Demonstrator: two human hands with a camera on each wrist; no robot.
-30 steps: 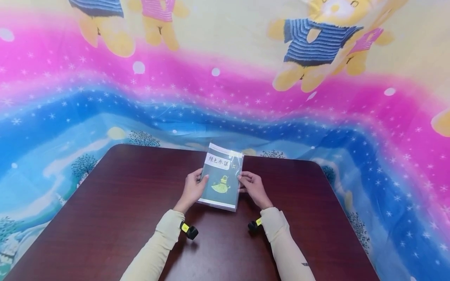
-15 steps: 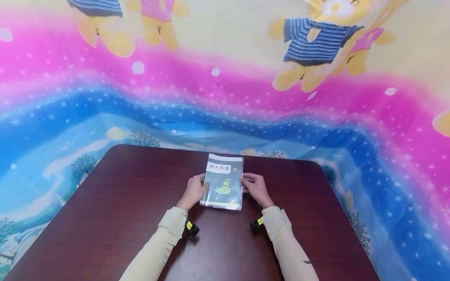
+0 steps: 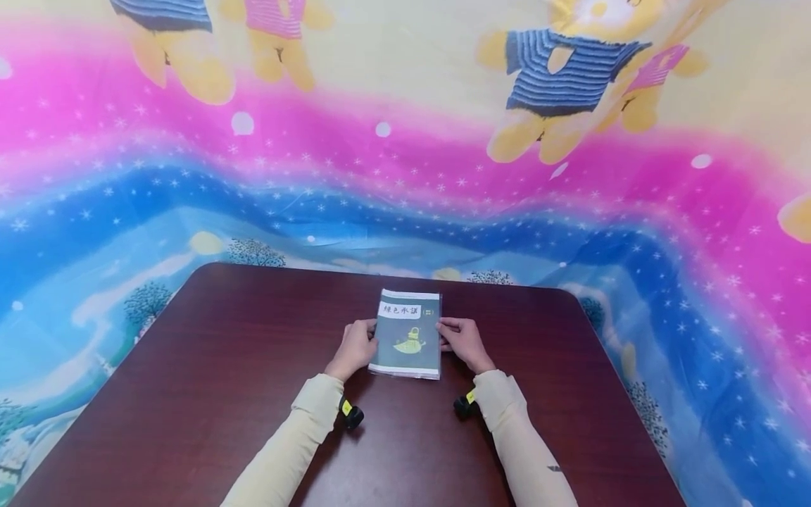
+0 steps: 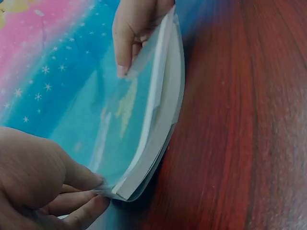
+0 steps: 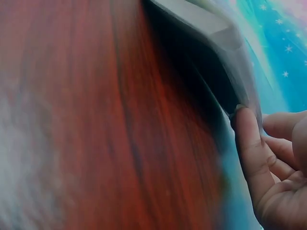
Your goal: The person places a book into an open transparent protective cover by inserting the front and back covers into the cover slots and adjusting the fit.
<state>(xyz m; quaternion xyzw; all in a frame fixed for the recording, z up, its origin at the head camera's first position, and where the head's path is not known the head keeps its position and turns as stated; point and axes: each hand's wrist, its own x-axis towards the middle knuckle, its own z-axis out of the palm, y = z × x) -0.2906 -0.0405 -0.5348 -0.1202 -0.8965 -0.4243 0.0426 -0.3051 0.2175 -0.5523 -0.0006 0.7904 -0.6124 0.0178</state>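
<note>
A green-grey book in a clear plastic cover, with a white title label and a yellow-green drawing, is between both hands in the head view. My left hand pinches its left edge, thumb on the cover and fingers beneath, as the left wrist view shows for the same hand. On the opposite edge, my right hand pinches the book. The right wrist view has this hand at the right, with the book's dark underside tilted over the wood. Whether any edge touches the tabletop I cannot tell.
A dark red-brown wooden table with rounded far corners lies under the hands. Behind and beside it hangs a printed cloth with bears and snowflakes. Black devices with yellow labels sit at the left wrist and right wrist.
The book has come down toward the table and lies flatter and straighter, its top edge lower in view. Both hands have shifted slightly to the right with it, keeping their hold.
</note>
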